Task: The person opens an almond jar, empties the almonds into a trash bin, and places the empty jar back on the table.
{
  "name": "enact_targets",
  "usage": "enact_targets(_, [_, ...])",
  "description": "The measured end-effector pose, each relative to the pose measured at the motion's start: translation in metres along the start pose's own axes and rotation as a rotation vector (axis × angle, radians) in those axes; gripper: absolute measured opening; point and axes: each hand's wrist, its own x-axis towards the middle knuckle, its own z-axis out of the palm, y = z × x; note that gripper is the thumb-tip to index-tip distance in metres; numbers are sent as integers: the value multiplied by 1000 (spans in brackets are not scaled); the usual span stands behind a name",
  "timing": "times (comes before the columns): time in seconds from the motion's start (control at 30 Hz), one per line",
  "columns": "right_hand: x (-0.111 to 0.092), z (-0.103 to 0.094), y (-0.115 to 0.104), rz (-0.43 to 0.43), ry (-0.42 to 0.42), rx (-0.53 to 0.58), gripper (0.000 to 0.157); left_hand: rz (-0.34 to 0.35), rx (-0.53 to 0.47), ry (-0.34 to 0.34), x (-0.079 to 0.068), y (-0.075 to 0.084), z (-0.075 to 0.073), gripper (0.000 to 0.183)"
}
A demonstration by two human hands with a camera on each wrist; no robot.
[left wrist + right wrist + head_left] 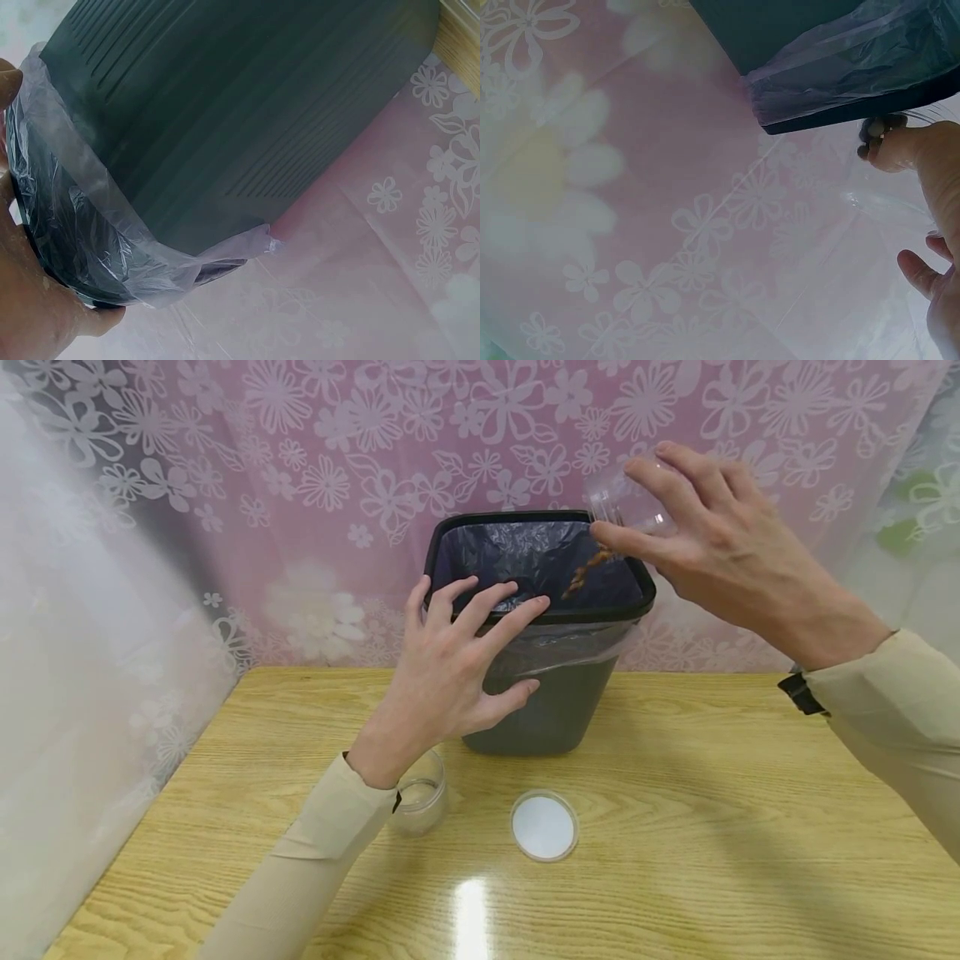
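A dark bin [543, 702] with a black rim and a plastic liner [498, 547] stands on the table. My left hand [450, 672] spreads its fingers at the bin's near rim, fingertips over the edge and thumb in front of the outer wall. High at the bin's right, my right hand [720, 531] grips a clear plastic jar [603, 497], tipped with its mouth toward the opening. Small brown pieces [588, 570] fall from it into the bin. In the right wrist view, dark pieces [877, 129] show beside the thumb, below the bin's rim [855, 112].
A second clear jar [431, 810] stands on the wooden table [697, 777], partly hidden by the left wrist. A round lid [543, 827] with a white inside lies right of it. Behind the bin hangs a pink flowered curtain [337, 527].
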Motion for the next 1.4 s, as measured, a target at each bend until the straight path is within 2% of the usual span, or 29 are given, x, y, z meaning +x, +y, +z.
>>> enact_targets(0.17, [-1, -1, 0, -15, -32, -3, 76, 1, 7, 2, 0, 0, 0, 75])
enact_targets(0.4, [-2, -1, 1, -14, -11, 7, 78, 3, 3, 7, 0, 0, 0, 75])
enact_targets(0.57, [0, -2, 3, -61, -59, -7, 88, 3, 1, 7, 0, 0, 0, 74])
enact_targets(0.7, [1, -1, 5, -104, -82, -46, 86, 4, 0, 5, 0, 0, 0, 75])
enact_targets(0.97, [7, -4, 17, -265, -129, -118, 95, 3, -2, 10, 0, 0, 0, 76])
enact_targets(1.4, [15, 2, 22, -391, -118, -203, 105, 1, -4, 1, 0, 1, 0, 75])
